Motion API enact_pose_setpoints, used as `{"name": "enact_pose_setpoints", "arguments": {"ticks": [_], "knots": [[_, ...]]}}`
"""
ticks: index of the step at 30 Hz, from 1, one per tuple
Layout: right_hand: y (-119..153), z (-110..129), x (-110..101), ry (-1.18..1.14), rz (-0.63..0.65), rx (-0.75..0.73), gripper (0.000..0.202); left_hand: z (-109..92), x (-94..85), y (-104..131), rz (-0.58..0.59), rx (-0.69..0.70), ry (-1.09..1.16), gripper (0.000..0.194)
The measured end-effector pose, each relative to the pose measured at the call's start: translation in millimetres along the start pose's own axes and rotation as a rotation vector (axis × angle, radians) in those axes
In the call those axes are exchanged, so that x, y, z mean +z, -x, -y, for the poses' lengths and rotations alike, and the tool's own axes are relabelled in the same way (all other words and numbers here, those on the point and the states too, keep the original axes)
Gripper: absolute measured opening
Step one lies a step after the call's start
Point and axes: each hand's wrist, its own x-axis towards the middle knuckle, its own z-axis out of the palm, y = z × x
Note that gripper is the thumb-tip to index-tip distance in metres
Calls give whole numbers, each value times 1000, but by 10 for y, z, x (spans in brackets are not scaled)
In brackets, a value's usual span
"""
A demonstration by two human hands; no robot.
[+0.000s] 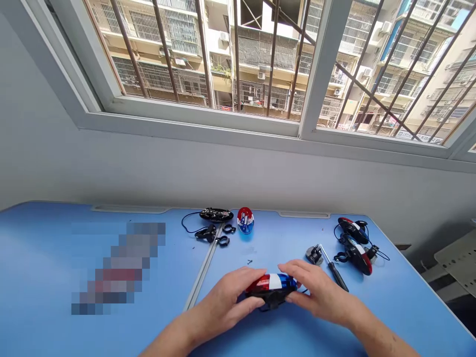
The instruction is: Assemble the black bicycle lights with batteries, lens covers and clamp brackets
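Note:
A bicycle light (pixel 275 282) with a red, white and blue cover and a black base is held between both hands, low in the middle of the view. My left hand (pixel 229 299) grips its red end, thumb below and fingers on top. At the blue end, my right hand (pixel 316 290) pinches it the same way. A thin black cable shows beside the right fingers. Just beyond my right hand lie a small grey-black part (pixel 314 255) and a screwdriver (pixel 336 274) with a black handle. Small screws (pixel 250 261) rest on the table beyond the light.
On the blue table (pixel 178 258), a black light base (pixel 216 214) with cable, ring clamps (pixel 223 241) and a loose coloured cover (pixel 245 220) sit at the back. Two assembled lights (pixel 356 253) lie at the right. A blurred patch (pixel 122 267) covers something at the left.

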Motion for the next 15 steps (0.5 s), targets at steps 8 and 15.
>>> {"name": "enact_pose_setpoints", "arguments": {"ticks": [8, 15], "knots": [[-27, -29, 43, -36, 35, 51, 37, -93, -35, -53, 91, -175, 12, 22], [-37, -19, 12, -113, 76, 175, 40, -131, -72, -95, 75, -262, 85, 24]]}}
